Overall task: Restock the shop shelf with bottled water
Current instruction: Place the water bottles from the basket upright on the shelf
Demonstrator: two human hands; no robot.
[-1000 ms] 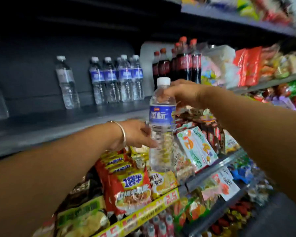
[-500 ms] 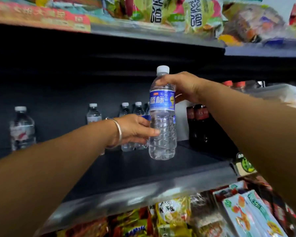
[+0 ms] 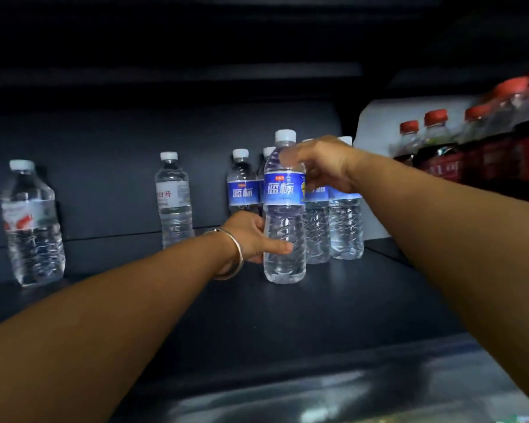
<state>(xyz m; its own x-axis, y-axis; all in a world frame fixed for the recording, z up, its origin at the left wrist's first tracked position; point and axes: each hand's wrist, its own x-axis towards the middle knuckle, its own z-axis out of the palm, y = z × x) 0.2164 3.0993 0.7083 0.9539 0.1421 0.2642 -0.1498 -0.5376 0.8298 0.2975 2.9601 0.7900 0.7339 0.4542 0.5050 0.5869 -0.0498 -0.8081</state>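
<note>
Now the blue-label water bottle (image 3: pixel 284 209) stands on the dark shelf (image 3: pixel 318 315), just in front of the shelved blue-label bottles (image 3: pixel 330 215); left hand (image 3: pixel 251 236) grips its base, right hand (image 3: pixel 321 166) its shoulder. Plenty of shelf left to fill.

Both forearms reach fwd into frame, bare, converging on the held water bottle (image 3: pixel 284 209), which is the ref point. Left hand (image 3: pixel 251 236) sits at the bottle's lower left w/ fingers curled round its ribbed lower body, thumb lying across the front, a bangle (image 3: pixel 231 254) on the wrist; left forearm runs up from the bottom-left corner. Right hand (image 3: pixel 321 163) is at the bottle's upper right, fingers curled at its shoulder just below the cap (fingertips blurred), wrist bent slightly down, forearm coming in from the right edge.
</note>
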